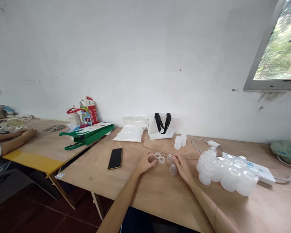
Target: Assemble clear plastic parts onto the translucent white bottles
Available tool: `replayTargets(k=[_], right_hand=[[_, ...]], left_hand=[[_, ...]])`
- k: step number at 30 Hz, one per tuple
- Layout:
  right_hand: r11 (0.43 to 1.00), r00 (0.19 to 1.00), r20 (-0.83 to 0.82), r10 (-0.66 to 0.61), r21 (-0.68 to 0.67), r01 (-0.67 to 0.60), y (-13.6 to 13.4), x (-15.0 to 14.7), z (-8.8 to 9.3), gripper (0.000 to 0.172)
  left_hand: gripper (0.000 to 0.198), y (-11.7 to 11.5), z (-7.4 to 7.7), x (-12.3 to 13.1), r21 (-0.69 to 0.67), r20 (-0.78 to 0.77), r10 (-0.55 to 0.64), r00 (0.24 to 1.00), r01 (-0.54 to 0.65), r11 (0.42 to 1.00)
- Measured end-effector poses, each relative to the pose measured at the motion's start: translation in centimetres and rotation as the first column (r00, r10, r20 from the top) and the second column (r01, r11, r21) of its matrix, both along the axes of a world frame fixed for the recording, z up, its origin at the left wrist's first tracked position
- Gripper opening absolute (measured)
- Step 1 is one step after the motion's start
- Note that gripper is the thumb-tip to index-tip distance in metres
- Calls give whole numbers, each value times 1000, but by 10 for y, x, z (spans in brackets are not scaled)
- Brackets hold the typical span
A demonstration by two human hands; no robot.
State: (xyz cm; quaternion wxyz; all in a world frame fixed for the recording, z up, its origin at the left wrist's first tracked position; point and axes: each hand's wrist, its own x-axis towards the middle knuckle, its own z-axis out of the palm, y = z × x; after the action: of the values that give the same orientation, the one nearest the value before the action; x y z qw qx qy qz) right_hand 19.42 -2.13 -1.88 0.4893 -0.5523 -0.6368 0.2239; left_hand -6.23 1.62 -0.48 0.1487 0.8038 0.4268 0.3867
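My left hand rests on the wooden table with thumb and fingers curled round a small clear plastic piece, partly hidden by them. Just right of it lie two translucent plastic rings, close together. My right hand lies with its fingers stretched out, fingertips beside a small clear domed cap; whether they touch it I cannot tell. Nearer to me stands a larger clear domed cap.
A cluster of translucent bottles stands at right before a power strip. Two more bottles stand behind. A phone, white packet, white bag and green bag lie around. Another person's hands are far left.
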Motion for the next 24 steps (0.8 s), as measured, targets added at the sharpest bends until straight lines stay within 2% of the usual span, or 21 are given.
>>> replayTargets(k=[3, 7, 11, 16, 24], right_hand=[[1000, 1000, 6, 3, 4, -3, 1, 0, -3, 48], [1000, 1000, 15, 9, 23, -9, 3, 0, -6, 45], [999, 1000, 16, -1, 36, 1, 3, 0, -6, 44], [1000, 1000, 12, 0, 24, 0, 4, 1, -6, 44], [1000, 1000, -1, 2, 14, -2, 1, 0, -6, 45]], left_hand=[[23, -4, 4, 3, 86, -73, 26, 997, -20, 996], [27, -7, 4, 14, 207, -268, -12, 963, 70, 976], [31, -5, 1, 23, 192, -365, -38, 930, 115, 975], [27, -2, -1, 22, 119, -349, -66, 935, 114, 986], [24, -4, 1, 21, 82, -273, -122, 954, 150, 985]])
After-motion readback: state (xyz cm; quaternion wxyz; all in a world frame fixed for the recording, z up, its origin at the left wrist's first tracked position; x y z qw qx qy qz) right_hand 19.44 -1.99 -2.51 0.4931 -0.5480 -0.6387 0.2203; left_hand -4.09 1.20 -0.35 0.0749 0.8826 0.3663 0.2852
